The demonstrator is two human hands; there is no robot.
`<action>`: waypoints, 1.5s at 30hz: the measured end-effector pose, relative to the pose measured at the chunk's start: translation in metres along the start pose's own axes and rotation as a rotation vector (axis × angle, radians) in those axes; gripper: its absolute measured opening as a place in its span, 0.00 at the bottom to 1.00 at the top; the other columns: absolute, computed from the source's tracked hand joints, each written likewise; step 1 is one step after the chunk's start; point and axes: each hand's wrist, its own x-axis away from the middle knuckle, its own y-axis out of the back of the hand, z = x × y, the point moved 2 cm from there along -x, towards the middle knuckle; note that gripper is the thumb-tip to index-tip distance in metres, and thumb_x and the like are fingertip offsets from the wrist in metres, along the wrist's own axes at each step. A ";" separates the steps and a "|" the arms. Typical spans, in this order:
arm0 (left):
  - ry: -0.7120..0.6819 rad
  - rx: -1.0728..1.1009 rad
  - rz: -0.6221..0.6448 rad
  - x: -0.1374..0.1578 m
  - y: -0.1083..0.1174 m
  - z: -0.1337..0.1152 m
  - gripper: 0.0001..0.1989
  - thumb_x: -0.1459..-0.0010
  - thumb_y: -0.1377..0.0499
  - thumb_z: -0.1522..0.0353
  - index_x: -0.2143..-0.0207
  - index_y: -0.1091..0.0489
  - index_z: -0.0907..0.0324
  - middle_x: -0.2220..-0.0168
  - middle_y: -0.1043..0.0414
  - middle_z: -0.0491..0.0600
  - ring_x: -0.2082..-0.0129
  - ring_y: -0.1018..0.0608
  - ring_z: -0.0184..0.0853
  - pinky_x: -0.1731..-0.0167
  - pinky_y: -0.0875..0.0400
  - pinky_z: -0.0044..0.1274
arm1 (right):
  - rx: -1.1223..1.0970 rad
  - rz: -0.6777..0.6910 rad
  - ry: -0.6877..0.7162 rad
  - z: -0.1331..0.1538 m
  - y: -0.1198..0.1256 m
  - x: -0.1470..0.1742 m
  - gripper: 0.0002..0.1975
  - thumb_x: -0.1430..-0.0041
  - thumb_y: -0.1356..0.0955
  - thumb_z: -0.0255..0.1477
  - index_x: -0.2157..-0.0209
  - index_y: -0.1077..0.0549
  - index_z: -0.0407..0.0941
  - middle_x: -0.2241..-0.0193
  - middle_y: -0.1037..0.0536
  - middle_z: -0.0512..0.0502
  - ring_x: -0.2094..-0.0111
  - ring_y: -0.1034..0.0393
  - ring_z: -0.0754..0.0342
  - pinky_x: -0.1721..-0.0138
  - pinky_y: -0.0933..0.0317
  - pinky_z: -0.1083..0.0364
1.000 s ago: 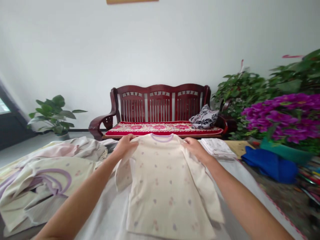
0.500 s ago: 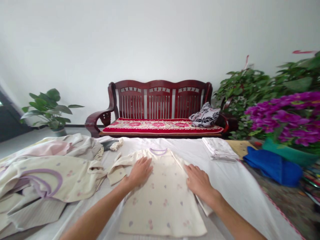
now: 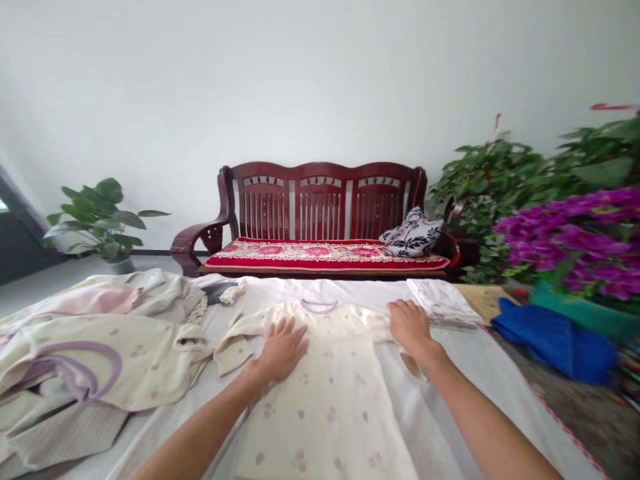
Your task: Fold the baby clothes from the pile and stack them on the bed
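Note:
A cream child's long-sleeved shirt with a purple neckband and small printed motifs lies spread on the white cloth in front of me, neck pointing away. My left hand rests on its left chest area, fingers apart and palm down. Out to the right, my right hand has its curled fingers on the shirt's right sleeve, whose cuff end shows below the hand. The left sleeve lies bent beside the body of the shirt.
At the left lies a loose heap of clothes. A folded white stack sits at the far right of the white cloth. Beyond are a wooden bench, a blue cloth, purple flowers and a potted plant.
My right hand has moved outward and away from me, drawing the right sleeve out from the shirt's side. The left hand stays nearly in place on the chest.

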 end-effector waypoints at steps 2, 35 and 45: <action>-0.056 0.118 -0.030 -0.010 0.006 -0.005 0.21 0.32 0.55 0.61 0.48 0.26 0.53 0.44 0.29 0.55 0.41 0.31 0.46 0.39 0.43 0.42 | -0.082 0.011 0.129 0.026 -0.003 0.009 0.19 0.39 0.42 0.20 0.55 0.24 0.43 0.53 0.23 0.38 0.50 0.32 0.45 0.50 0.44 0.49; -0.021 -0.022 -0.046 0.001 0.009 0.035 0.22 0.33 0.53 0.67 0.40 0.34 0.52 0.36 0.36 0.50 0.34 0.40 0.42 0.35 0.48 0.40 | -0.369 0.213 0.539 0.112 -0.032 0.073 0.29 0.31 0.45 0.41 0.32 0.45 0.49 0.30 0.50 0.47 0.30 0.61 0.48 0.31 0.67 0.42; 0.251 -0.397 0.114 0.084 0.077 0.128 0.23 0.40 0.50 0.75 0.44 0.31 0.53 0.55 0.23 0.55 0.50 0.25 0.47 0.43 0.45 0.44 | -0.386 0.095 0.513 0.111 -0.046 0.068 0.27 0.32 0.42 0.38 0.34 0.40 0.49 0.32 0.44 0.46 0.31 0.53 0.49 0.32 0.61 0.42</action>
